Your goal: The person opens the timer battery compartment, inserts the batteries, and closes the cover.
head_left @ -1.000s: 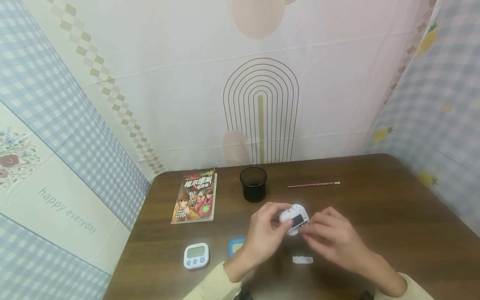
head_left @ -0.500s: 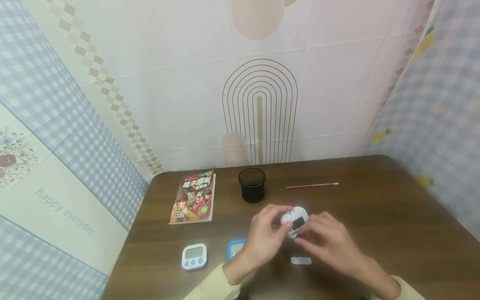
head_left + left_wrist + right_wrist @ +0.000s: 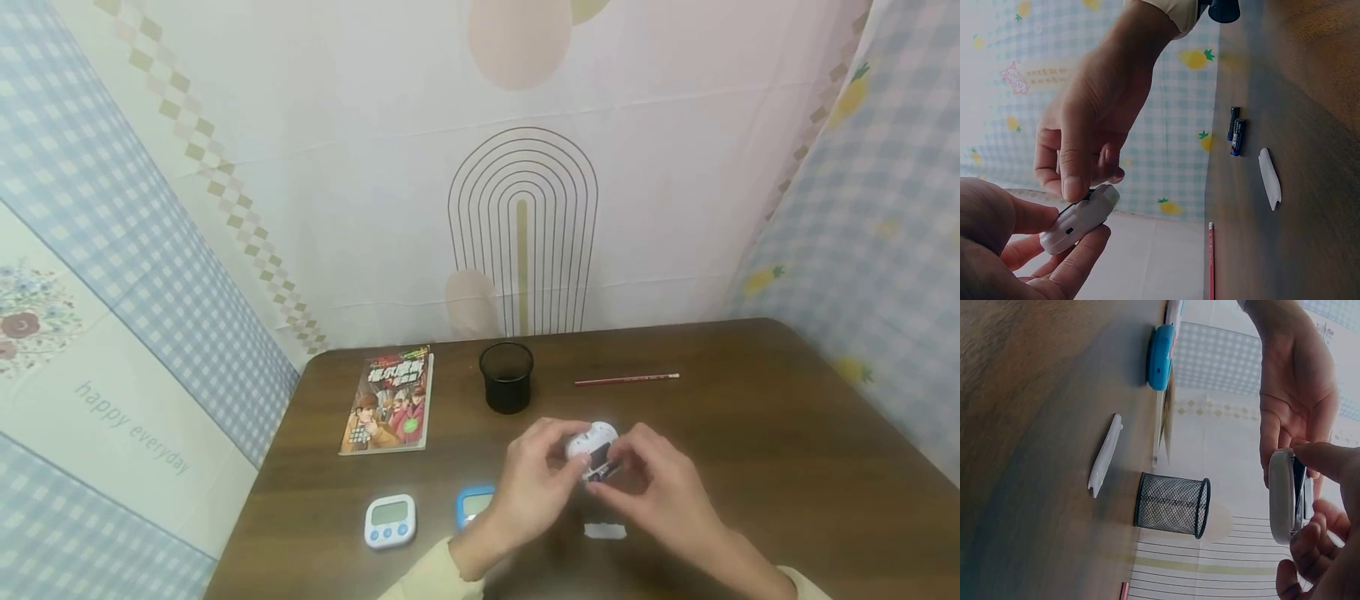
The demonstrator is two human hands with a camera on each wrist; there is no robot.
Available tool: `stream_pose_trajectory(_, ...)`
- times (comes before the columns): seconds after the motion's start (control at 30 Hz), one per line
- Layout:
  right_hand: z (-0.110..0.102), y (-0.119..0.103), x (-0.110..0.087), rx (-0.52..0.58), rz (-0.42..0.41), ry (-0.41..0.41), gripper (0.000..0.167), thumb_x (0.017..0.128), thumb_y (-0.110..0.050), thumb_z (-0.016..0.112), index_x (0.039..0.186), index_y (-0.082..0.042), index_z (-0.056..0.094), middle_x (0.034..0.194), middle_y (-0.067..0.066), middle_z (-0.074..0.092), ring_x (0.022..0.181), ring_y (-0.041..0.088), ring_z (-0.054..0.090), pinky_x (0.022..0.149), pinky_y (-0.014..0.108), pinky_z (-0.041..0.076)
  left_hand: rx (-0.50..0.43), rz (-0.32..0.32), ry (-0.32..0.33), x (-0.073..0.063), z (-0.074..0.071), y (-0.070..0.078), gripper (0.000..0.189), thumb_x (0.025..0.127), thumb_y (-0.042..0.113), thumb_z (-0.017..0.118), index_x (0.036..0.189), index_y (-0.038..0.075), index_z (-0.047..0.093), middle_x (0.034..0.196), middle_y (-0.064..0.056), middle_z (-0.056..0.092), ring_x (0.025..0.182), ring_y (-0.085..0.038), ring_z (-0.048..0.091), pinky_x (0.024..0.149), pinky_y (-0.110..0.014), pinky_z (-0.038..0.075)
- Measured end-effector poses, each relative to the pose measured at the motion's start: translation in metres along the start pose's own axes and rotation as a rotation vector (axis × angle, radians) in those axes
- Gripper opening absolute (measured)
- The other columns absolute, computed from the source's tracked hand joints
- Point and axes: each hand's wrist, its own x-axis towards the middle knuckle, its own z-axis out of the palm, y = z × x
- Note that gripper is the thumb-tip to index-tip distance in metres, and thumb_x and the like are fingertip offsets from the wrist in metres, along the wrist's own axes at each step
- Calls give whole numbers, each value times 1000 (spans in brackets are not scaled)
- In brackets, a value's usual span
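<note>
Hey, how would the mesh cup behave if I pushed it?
The cup is probably light, being see-through mesh. Its evenly round shape suggests it's stiff. Standing upright, it would likely slide or tip rather than roll.

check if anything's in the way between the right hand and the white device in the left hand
Nothing visible is: the right hand touches the white device held in the left hand. The black mesh cup stands farther back on the table, out of the way.

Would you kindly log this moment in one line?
left hand: holds white timer | right hand: touches timer's back | on table: two batteries, white battery cover
</note>
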Motion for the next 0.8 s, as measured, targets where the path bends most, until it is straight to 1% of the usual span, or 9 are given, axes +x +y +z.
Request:
stream_pose_trajectory(0.07, 0, -2, 0, -12, 33, 7, 57, 63, -16, 103, 106, -12, 66, 89, -7, 53, 70, 6, 46, 58, 11, 40, 6, 9, 6, 0, 1, -1, 32, 95, -1, 74, 127, 4, 71, 116, -10, 69, 102, -10, 72, 80, -19, 63)
stream_pose_trajectory(0.1, -1, -3, 1, -19, 49, 10, 62, 59, -12, 103, 109, -11, 65, 91, -6, 52, 71, 5, 46, 58, 11, 40, 10, 12, 9, 0, 1, -1, 32, 95, -2, 74, 126, 4, 72, 116, -10, 69, 102, -11, 73, 80, -18, 63)
stream_pose_trajectory(0.17, 0, -3, 1, -39, 66, 23, 70, 56, -13, 103, 115, -8, 65, 95, -4, 51, 73, 5, 45, 57, 11, 39, 19, 19, 13, 0, 1, -1, 32, 94, -2, 75, 126, 3, 72, 116, -11, 69, 102, -12, 73, 79, -18, 63)
stream_pose_trajectory(0.33, 0, -2, 2, -57, 106, 16, 81, 56, -17, 104, 126, -7, 64, 108, -3, 54, 79, 5, 47, 59, 17, 44, 17, 8, 8, 0, 1, -1, 33, 94, -1, 75, 126, 4, 71, 117, -11, 69, 102, -12, 72, 80, -20, 63)
stream_pose_trajectory(0.43, 0, 0, 2, -58, 118, -7, 84, 57, -19, 104, 130, -8, 64, 115, -3, 57, 82, 5, 50, 62, 21, 50, 14, -2, 2, 0, 1, -1, 34, 94, -1, 75, 127, 5, 71, 117, -10, 69, 103, -11, 72, 81, -19, 62)
stream_pose_trajectory(0.53, 0, 0, 2, -48, 123, -29, 85, 59, -18, 103, 133, -6, 63, 120, -3, 61, 86, 5, 54, 66, 23, 54, 16, -3, -3, 0, 1, -1, 34, 94, -1, 75, 128, 5, 71, 117, -10, 69, 102, -9, 71, 80, -17, 62)
stream_pose_trajectory(0.63, 0, 1, 1, -40, 123, -42, 84, 61, -17, 103, 135, -6, 63, 122, -4, 64, 91, 5, 58, 71, 23, 58, 16, 1, -2, 0, 1, -1, 34, 94, -1, 75, 127, 4, 71, 117, -11, 69, 101, -11, 72, 79, -16, 62)
stream_pose_trajectory(0.8, 1, 0, 0, -39, 146, -64, 84, 63, -17, 102, 136, -8, 62, 120, -5, 68, 97, 5, 64, 76, 27, 63, 13, 2, 2, -1, 1, -1, 34, 94, -2, 75, 127, 4, 71, 117, -11, 69, 100, -15, 73, 79, -16, 62)
